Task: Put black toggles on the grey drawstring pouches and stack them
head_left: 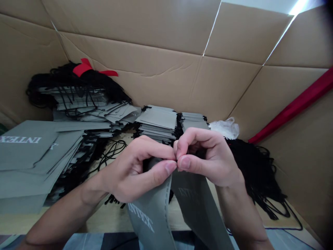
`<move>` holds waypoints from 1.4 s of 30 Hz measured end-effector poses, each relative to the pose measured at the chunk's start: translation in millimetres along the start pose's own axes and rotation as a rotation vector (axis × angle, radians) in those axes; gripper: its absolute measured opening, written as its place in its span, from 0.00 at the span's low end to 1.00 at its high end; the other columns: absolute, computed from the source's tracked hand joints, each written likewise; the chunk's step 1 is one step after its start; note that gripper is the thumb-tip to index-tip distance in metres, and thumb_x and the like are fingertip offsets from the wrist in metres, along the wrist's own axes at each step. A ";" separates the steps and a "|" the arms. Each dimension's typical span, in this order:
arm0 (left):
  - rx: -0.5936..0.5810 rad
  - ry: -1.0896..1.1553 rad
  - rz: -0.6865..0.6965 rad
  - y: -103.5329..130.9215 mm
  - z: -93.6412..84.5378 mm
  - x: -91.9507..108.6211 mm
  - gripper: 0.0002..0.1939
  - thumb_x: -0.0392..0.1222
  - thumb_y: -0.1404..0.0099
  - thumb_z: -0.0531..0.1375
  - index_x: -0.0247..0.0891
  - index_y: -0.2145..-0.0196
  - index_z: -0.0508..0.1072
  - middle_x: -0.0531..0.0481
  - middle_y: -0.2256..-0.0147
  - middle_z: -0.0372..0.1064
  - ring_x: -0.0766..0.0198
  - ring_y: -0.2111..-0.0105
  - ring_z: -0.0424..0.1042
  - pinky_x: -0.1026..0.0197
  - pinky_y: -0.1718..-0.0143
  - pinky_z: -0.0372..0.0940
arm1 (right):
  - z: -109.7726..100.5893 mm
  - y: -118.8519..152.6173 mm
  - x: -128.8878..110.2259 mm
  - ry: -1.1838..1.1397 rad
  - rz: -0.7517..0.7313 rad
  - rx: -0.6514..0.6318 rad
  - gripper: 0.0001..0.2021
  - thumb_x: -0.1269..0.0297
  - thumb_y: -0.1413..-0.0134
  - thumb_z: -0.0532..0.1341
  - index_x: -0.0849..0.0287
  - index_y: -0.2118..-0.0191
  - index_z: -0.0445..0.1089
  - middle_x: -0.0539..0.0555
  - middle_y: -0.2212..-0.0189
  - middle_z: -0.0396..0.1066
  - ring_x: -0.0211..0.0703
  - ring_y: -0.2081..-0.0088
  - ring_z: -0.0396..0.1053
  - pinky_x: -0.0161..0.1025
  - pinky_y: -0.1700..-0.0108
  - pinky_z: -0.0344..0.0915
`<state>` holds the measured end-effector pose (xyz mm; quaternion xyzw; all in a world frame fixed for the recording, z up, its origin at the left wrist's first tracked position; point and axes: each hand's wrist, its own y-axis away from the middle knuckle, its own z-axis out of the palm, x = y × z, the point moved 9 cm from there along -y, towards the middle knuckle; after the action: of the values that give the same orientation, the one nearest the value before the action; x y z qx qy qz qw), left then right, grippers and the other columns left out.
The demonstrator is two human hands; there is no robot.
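My left hand (145, 168) is closed, thumb and forefinger pinching at the top of a grey INTEX bag (153, 211) with a stitched edge. The bag hangs down toward my lap. Fingertip to fingertip with it, my right hand (208, 156) is also pinched closed. Whatever sits between the right fingertips is too small and hidden to make out. Below the right hand hangs a second grey panel (194, 194), also printed INTEX. I cannot tell whether it is part of the same bag. Both hands are above the table's front edge.
Grey INTEX bags (23, 146) are piled on the left. More stacks (158, 118) stand at the back middle, and black cords (75, 78) with red strips top another pile. Black cords (255, 170) lie right, near a clear plastic bag (226, 127). Cardboard walls (145, 59) enclose the table (104, 220).
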<state>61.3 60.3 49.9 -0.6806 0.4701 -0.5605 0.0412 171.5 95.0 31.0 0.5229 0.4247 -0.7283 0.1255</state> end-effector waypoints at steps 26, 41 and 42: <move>0.155 -0.213 -0.157 2.5 -25.0 -22.8 0.09 0.43 0.22 0.65 0.37 0.59 0.82 0.58 0.74 0.67 0.74 0.77 0.58 0.70 0.79 0.52 | -7.4 13.4 -33.4 0.155 -0.056 0.178 0.10 0.74 0.40 0.64 0.53 0.57 0.70 0.51 0.60 0.60 0.46 0.58 0.59 0.44 0.57 0.62; 0.303 0.026 -0.087 0.9 -26.3 -26.1 0.09 0.41 0.30 0.75 0.36 0.57 0.82 0.50 0.67 0.80 0.67 0.69 0.77 0.69 0.70 0.70 | -12.9 10.3 -31.3 0.707 -0.154 0.256 0.10 0.76 0.38 0.75 0.54 0.58 0.80 0.48 0.64 0.78 0.38 0.65 0.71 0.39 0.65 0.65; 0.328 0.053 -0.056 0.6 -26.8 -24.0 0.09 0.40 0.31 0.76 0.36 0.56 0.82 0.49 0.66 0.81 0.66 0.68 0.79 0.69 0.68 0.73 | -13.6 10.4 -32.1 0.726 -0.163 0.275 0.09 0.75 0.37 0.76 0.55 0.59 0.80 0.48 0.64 0.79 0.40 0.64 0.72 0.39 0.64 0.66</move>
<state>41.1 89.1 42.0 -0.6624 0.3543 -0.6484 0.1236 200.5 90.5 52.5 0.7228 0.3801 -0.5539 -0.1622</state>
